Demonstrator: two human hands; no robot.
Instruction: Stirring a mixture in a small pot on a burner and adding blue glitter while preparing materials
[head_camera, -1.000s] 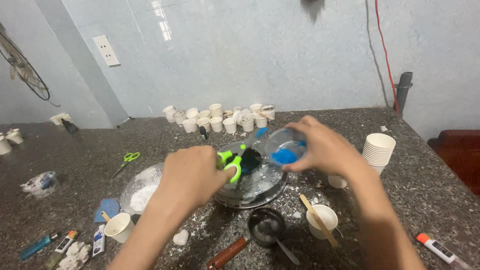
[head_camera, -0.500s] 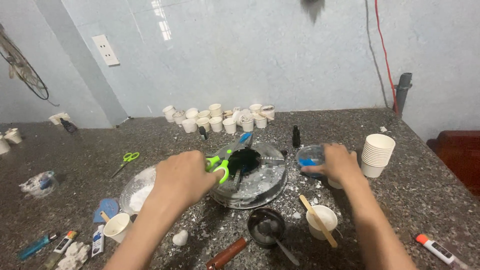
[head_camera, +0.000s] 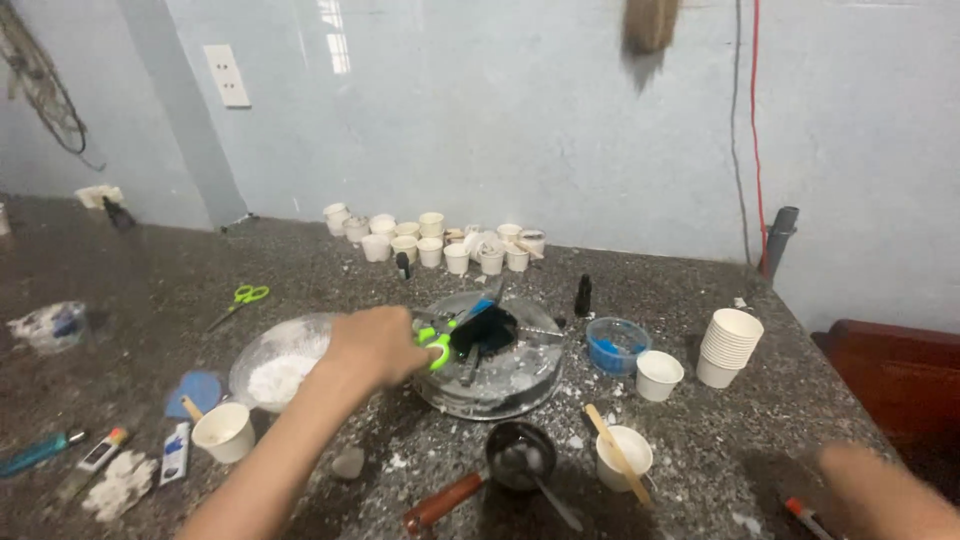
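My left hand (head_camera: 375, 345) grips a green-handled tool (head_camera: 436, 345) whose jaws meet a black object (head_camera: 485, 335). The black object lies in a round metal tray (head_camera: 520, 395) dusted with white powder. A clear cup with blue contents (head_camera: 617, 345) stands on the counter just right of the tray, with no hand on it. My right hand (head_camera: 880, 490) is low at the bottom right, blurred, close to a red-tipped marker (head_camera: 800, 514). Its fingers cannot be made out.
A bowl of white powder (head_camera: 280, 370) sits left of the tray. In front are a black ladle with a spoon (head_camera: 520, 460) and a cup with a wooden stick (head_camera: 622, 455). Several white cups (head_camera: 430, 245) line the back; a cup stack (head_camera: 730, 345) stands right. Green scissors (head_camera: 240, 297) lie left.
My right hand carried the clear blue cup from over the tray to the counter on its right, let go of it and drew back to the bottom right. My left hand stayed put.
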